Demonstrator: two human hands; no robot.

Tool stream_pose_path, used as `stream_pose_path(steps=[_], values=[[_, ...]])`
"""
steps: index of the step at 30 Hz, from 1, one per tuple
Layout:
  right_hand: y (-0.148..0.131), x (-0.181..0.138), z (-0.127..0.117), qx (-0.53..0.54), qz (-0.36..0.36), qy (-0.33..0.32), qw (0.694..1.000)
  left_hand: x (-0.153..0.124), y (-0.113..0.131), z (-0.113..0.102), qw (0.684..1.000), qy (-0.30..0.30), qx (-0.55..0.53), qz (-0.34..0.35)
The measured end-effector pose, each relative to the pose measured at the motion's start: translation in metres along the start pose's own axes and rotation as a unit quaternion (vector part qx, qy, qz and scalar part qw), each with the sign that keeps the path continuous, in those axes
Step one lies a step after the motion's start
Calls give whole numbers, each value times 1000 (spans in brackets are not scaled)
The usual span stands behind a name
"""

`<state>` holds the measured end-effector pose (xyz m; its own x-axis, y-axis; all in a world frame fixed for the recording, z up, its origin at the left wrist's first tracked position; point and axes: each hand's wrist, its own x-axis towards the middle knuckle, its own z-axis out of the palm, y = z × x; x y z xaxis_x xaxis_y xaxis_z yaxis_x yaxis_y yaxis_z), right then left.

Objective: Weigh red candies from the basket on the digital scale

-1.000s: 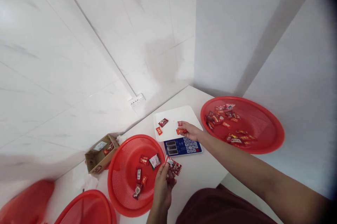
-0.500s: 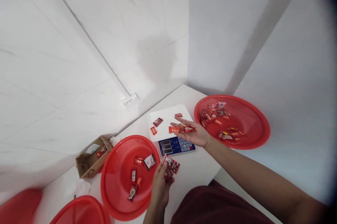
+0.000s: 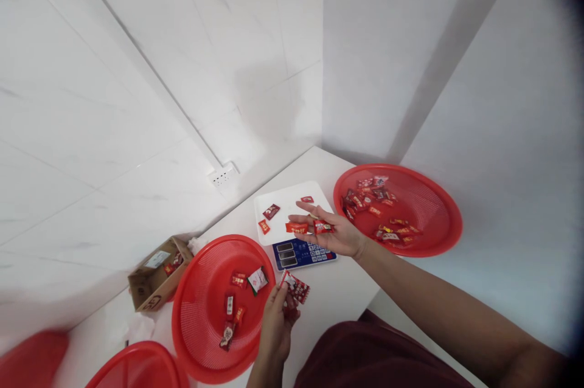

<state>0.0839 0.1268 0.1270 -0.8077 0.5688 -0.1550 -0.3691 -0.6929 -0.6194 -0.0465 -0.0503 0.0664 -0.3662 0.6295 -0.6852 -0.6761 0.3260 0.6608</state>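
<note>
A mesh basket [image 3: 201, 309] of sweets fills the lower centre, another basket [image 3: 433, 211] the right, a cardboard box [image 3: 168, 286] lower left. Mid-frame, the right hand [image 3: 341, 235], fingers spread under two candies [image 3: 297, 228], partly blocks the scale [image 3: 292, 193]. Below, the left hand's [image 3: 276, 322] fingers pinch a red packet [image 3: 296, 287]. Keypad digits 1, 2, 0 show; wrapper print is illegible.

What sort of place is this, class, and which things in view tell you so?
Probably a weighing corner in a small shop or workroom: there is a digital scale on a white table, and red plastic baskets hold small wrapped packets, apparently sweets.
</note>
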Motion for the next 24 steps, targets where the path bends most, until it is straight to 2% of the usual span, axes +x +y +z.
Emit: stream_pose_path(steps=[2, 4, 6, 8, 10, 13, 18, 21, 24], values=[[2, 4, -5, 15, -2, 0, 1000, 0, 0, 0, 1000, -3, 3, 3], [9, 9, -16, 28, 7, 46, 999, 1, -1, 0, 1000, -2, 2, 3], [22, 14, -32, 45, 37, 149, 987, 1, -2, 0, 1000, -1, -4, -1], [39, 19, -50, 63, 82, 270, 957, 2, -3, -1, 1000, -2, -8, -4], [54, 25, -62, 63, 103, 321, 939, 2, -3, -2, 1000, 0, -7, -2], [61, 41, -65, 56, 89, 328, 939, 2, -3, -4, 1000, 7, -7, 3], [46, 70, -56, 19, 54, 317, 947, -1, 0, -2, 1000, 1, -17, 8], [51, 59, -58, -23, 78, 322, 943, -3, 1, -1, 1000, 2, -11, 12], [72, 24, -61, -57, 144, 294, 943, -5, -1, -3, 1000, -1, 6, 1]])
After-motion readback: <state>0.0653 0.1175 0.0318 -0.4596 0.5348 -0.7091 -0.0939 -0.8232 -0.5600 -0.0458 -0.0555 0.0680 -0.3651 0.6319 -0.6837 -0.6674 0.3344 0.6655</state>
